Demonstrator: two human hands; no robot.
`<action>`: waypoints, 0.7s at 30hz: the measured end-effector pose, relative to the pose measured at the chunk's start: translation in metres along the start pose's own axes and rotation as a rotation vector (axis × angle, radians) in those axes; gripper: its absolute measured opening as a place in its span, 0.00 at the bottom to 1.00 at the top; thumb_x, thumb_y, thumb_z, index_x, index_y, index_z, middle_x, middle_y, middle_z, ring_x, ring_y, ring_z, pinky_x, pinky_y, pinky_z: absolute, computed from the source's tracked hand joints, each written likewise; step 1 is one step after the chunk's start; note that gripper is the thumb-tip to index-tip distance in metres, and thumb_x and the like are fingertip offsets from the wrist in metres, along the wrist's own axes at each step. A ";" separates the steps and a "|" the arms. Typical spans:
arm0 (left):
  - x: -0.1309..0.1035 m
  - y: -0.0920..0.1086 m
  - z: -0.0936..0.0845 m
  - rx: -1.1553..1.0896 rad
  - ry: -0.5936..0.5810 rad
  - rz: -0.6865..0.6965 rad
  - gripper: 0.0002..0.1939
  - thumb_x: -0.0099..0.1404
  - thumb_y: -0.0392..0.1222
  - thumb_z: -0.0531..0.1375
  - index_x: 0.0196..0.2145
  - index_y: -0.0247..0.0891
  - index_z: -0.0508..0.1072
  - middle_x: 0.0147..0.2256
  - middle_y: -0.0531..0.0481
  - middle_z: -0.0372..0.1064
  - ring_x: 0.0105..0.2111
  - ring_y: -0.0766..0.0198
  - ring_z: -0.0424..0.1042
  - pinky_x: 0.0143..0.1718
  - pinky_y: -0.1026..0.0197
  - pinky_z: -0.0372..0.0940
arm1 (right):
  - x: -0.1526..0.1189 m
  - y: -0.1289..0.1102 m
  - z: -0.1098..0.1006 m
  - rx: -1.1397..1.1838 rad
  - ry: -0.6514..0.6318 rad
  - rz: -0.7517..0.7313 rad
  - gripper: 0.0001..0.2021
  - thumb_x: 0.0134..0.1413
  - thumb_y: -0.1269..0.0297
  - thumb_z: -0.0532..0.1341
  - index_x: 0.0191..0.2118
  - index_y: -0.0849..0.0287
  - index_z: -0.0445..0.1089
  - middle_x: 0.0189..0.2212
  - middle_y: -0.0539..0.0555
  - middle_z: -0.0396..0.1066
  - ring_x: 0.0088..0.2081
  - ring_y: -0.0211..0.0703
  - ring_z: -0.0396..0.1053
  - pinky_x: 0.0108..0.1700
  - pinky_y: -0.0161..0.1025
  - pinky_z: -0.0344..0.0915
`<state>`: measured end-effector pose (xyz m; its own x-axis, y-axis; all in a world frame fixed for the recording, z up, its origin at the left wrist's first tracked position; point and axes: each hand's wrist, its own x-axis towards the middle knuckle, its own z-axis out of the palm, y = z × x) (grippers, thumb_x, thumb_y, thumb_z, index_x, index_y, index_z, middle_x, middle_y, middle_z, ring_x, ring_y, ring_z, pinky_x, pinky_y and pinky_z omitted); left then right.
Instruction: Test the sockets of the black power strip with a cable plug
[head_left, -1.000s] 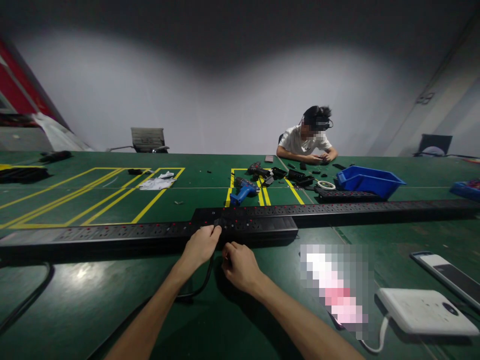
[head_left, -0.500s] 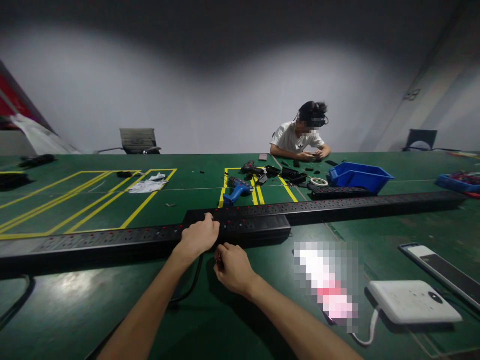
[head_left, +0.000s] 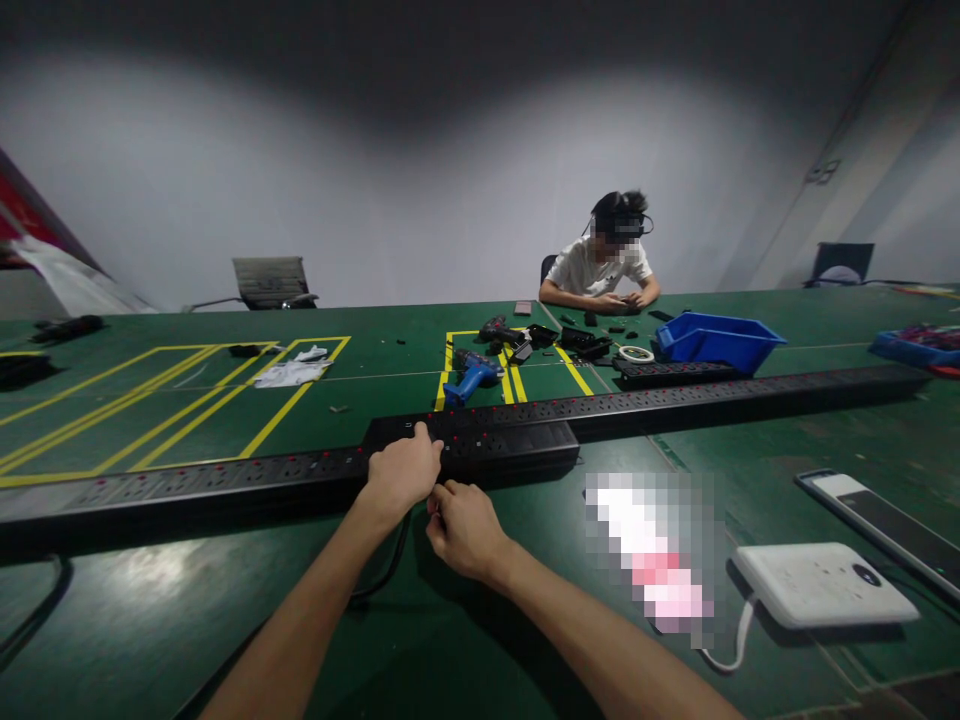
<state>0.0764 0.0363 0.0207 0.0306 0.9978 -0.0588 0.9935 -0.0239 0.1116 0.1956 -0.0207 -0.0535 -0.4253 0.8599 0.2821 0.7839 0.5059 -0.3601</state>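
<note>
While left hand [head_left: 401, 472] presses the power strip [head_left: 300, 480], keep right hand [head_left: 463, 525] fingers pinched on the cable [head_left: 379, 575], steady.

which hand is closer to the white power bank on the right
Right. The right hand lies on the green table just before the black power strip, on the white power bank's side. The left hand rests on the strip, farther left.
</note>
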 end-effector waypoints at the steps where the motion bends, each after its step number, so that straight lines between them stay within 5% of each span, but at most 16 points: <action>1: -0.001 0.001 -0.001 0.008 -0.001 -0.002 0.20 0.68 0.49 0.44 0.50 0.35 0.63 0.40 0.31 0.74 0.41 0.40 0.74 0.39 0.44 0.63 | 0.000 0.000 0.000 0.002 0.001 0.003 0.07 0.51 0.69 0.56 0.37 0.58 0.67 0.33 0.53 0.69 0.34 0.42 0.66 0.37 0.37 0.56; 11: -0.005 0.025 -0.005 0.097 -0.043 -0.035 0.19 0.69 0.46 0.45 0.50 0.31 0.63 0.42 0.28 0.73 0.43 0.45 0.75 0.42 0.49 0.63 | 0.002 0.004 0.009 0.004 -0.009 0.001 0.07 0.51 0.68 0.56 0.37 0.59 0.67 0.35 0.54 0.70 0.37 0.44 0.68 0.39 0.38 0.57; 21: -0.005 0.020 -0.006 0.039 -0.052 -0.041 0.19 0.69 0.47 0.45 0.50 0.32 0.62 0.43 0.30 0.74 0.43 0.46 0.75 0.43 0.48 0.63 | 0.002 0.004 0.006 0.029 -0.018 -0.007 0.07 0.52 0.68 0.55 0.38 0.58 0.67 0.35 0.54 0.69 0.38 0.44 0.68 0.39 0.38 0.57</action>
<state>0.0951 0.0311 0.0287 -0.0056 0.9935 -0.1141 0.9975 0.0136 0.0694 0.1954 -0.0168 -0.0602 -0.4386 0.8575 0.2688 0.7677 0.5130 -0.3840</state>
